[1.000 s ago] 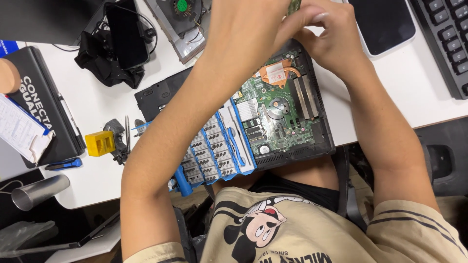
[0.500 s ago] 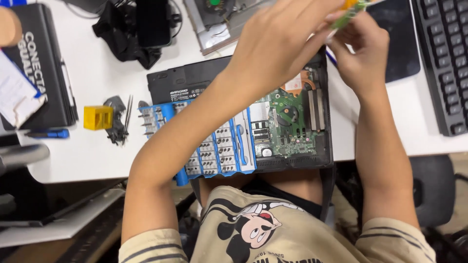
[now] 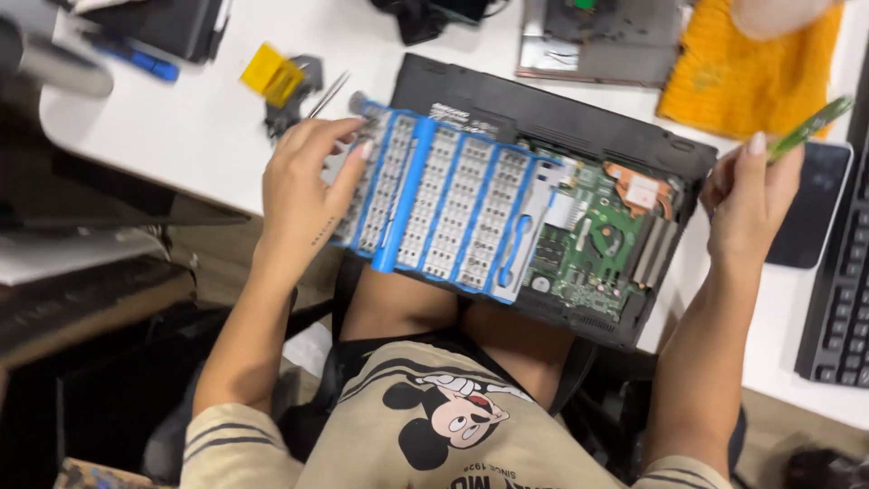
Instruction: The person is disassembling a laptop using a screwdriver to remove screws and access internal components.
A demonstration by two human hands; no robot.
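An opened black laptop base (image 3: 552, 109) lies at the table's near edge with its green circuit board (image 3: 597, 231) exposed. A blue-and-grey screwdriver bit case (image 3: 453, 204) lies open across its left half. My left hand (image 3: 303, 186) rests on the left end of that case, fingers curled over its edge. My right hand (image 3: 747, 204) is at the laptop's right side and pinches a thin green circuit strip (image 3: 810, 127) that points up and to the right.
An orange cloth (image 3: 747, 77) lies at the back right beside a dark phone (image 3: 810, 222) and a black keyboard (image 3: 842, 299). A yellow block with metal tools (image 3: 276, 77), a blue pen (image 3: 140, 62) and a removed laptop cover (image 3: 597, 41) sit further back.
My left hand came down from above the laptop's right side to the left end of the bit case. My right hand has lowered beside the laptop with the green strip.
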